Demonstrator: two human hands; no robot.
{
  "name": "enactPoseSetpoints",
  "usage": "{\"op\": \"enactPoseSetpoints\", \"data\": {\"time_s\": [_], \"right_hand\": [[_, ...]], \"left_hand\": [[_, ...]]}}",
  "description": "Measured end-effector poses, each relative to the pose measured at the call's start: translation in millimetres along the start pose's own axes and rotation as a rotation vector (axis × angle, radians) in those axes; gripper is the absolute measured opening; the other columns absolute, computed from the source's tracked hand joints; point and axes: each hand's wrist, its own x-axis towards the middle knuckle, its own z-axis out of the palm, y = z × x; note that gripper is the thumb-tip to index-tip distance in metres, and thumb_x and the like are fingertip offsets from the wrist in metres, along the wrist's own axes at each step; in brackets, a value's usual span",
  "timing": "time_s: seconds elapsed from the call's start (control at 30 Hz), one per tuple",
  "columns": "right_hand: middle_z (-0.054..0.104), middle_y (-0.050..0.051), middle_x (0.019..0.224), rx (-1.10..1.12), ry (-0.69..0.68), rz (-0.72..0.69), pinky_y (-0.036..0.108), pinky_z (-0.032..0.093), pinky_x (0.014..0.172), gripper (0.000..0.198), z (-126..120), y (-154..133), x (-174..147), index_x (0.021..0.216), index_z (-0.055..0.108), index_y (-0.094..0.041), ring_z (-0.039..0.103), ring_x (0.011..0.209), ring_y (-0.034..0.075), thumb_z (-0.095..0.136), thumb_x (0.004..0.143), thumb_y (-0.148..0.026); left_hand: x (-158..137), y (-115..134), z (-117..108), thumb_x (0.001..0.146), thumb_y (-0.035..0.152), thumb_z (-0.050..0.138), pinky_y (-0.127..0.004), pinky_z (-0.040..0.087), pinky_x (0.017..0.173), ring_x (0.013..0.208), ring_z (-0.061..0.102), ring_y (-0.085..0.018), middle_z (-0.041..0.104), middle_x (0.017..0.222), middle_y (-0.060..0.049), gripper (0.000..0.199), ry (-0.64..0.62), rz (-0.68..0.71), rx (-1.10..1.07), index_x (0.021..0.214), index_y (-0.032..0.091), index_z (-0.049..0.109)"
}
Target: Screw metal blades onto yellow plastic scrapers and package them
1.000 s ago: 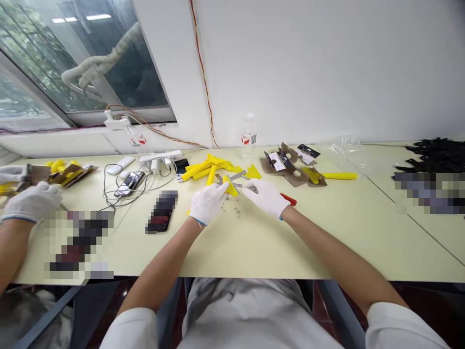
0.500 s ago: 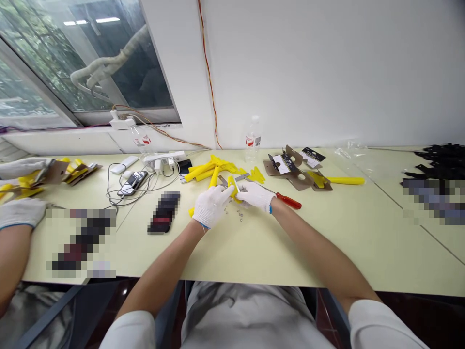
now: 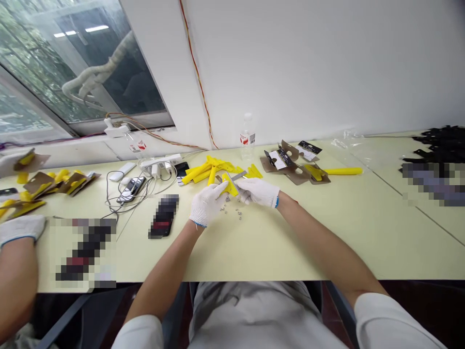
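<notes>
In the middle of the table, my left hand (image 3: 208, 201), in a white knit glove with a blue cuff, grips a yellow plastic scraper head (image 3: 228, 186). Along its right edge runs a narrow grey metal blade (image 3: 232, 182). My right hand (image 3: 260, 191), gloved the same way, has its fingers closed at that blade from the right. The fingertips partly hide it. Several small metal fasteners (image 3: 239, 213) lie on the table below the hands. Just beyond the hands is a pile of yellow plastic handles and parts (image 3: 209, 169), with a flat metal strip (image 3: 240, 175) among them.
Cardboard packaging (image 3: 290, 165) and a yellow-handled scraper (image 3: 343, 171) lie to the right. Behind stands a plastic bottle (image 3: 247, 138). Cables, a power strip (image 3: 162, 162) and phones (image 3: 132, 189) are at left, where a co-worker's gloved hand (image 3: 22, 229) rests near yellow tools. Black parts (image 3: 441, 145) lie far right.
The scraper head has turned slightly in my hands, and my right hand has shifted a little. The red screwdriver is now hidden by my right forearm. A co-worker's far hand has lifted with a carded tool.
</notes>
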Motion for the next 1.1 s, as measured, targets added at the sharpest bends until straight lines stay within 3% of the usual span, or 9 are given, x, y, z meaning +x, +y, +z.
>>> {"op": "enactPoseSetpoints", "data": {"time_s": [0.13, 0.3, 0.43, 0.57, 0.83, 0.9, 1.0, 1.1], "right_hand": [[0.077, 0.007, 0.088, 0.058, -0.038, -0.037, 0.028, 0.052, 0.068, 0.032, 4, 10, 2, 0.103, 0.075, -0.019, 0.063, 0.074, 0.017, 0.075, 0.104, -0.051], [0.077, 0.007, 0.094, 0.042, -0.002, -0.052, 0.028, 0.055, 0.071, 0.038, 17, 14, 3, 0.115, 0.075, -0.013, 0.067, 0.079, 0.016, 0.075, 0.11, -0.051], [0.077, 0.009, 0.122, -0.008, 0.033, -0.056, 0.037, 0.067, 0.085, 0.037, 25, 12, 3, 0.133, 0.074, -0.015, 0.076, 0.098, 0.021, 0.075, 0.113, -0.046], [0.072, 0.013, 0.144, -0.076, 0.06, -0.054, 0.049, 0.068, 0.101, 0.044, 31, 9, 2, 0.147, 0.071, -0.018, 0.076, 0.121, 0.028, 0.077, 0.112, -0.043], [0.071, 0.013, 0.147, -0.278, 0.163, -0.067, 0.051, 0.066, 0.104, 0.045, 32, 7, 1, 0.148, 0.071, -0.018, 0.075, 0.124, 0.03, 0.077, 0.111, -0.043], [0.071, 0.013, 0.147, -0.341, 0.202, -0.077, 0.051, 0.066, 0.105, 0.045, 31, 8, -1, 0.147, 0.071, -0.018, 0.074, 0.125, 0.031, 0.077, 0.111, -0.043], [0.071, 0.013, 0.148, -0.439, 0.241, -0.094, 0.052, 0.066, 0.106, 0.045, 31, 10, -3, 0.148, 0.071, -0.018, 0.074, 0.126, 0.031, 0.077, 0.111, -0.043], [0.071, 0.013, 0.148, -0.536, 0.245, -0.107, 0.052, 0.066, 0.106, 0.045, 31, 12, -5, 0.148, 0.071, -0.018, 0.074, 0.126, 0.03, 0.077, 0.111, -0.043]], "left_hand": [[0, -8, 13, 0.106, 0.02, 0.075, -0.028, 0.062, 0.091, 0.099, 0.08, -0.022, 0.083, 0.116, -0.009, 0.044, 0.075, 0.005, -0.126, 0.149, 0.022, 0.081], [1, -9, 13, 0.108, 0.021, 0.072, -0.029, 0.062, 0.093, 0.101, 0.08, -0.023, 0.083, 0.118, -0.009, 0.043, 0.047, 0.013, -0.154, 0.149, 0.022, 0.081], [1, -6, 10, 0.108, 0.023, 0.073, -0.028, 0.062, 0.093, 0.102, 0.08, -0.023, 0.083, 0.118, -0.01, 0.042, 0.035, 0.009, -0.154, 0.149, 0.022, 0.082], [1, -4, 9, 0.108, 0.023, 0.072, -0.027, 0.062, 0.09, 0.098, 0.08, -0.023, 0.083, 0.117, -0.011, 0.038, 0.028, -0.006, -0.144, 0.143, 0.023, 0.085], [3, 7, 4, 0.106, 0.022, 0.069, -0.033, 0.062, 0.092, 0.099, 0.081, -0.026, 0.084, 0.115, -0.014, 0.038, -0.04, -0.109, -0.163, 0.141, 0.019, 0.084], [3, 11, 3, 0.106, 0.023, 0.067, -0.032, 0.061, 0.09, 0.097, 0.08, -0.025, 0.084, 0.114, -0.013, 0.033, -0.06, -0.129, -0.178, 0.134, 0.018, 0.085], [3, 16, -2, 0.107, 0.028, 0.065, -0.03, 0.057, 0.081, 0.087, 0.077, -0.023, 0.083, 0.102, -0.011, 0.021, -0.074, -0.189, -0.208, 0.104, 0.018, 0.082], [3, 20, -11, 0.11, 0.041, 0.06, -0.027, 0.05, 0.064, 0.065, 0.068, -0.019, 0.071, 0.072, -0.004, 0.035, -0.109, -0.348, -0.321, 0.083, 0.019, 0.064]]}}
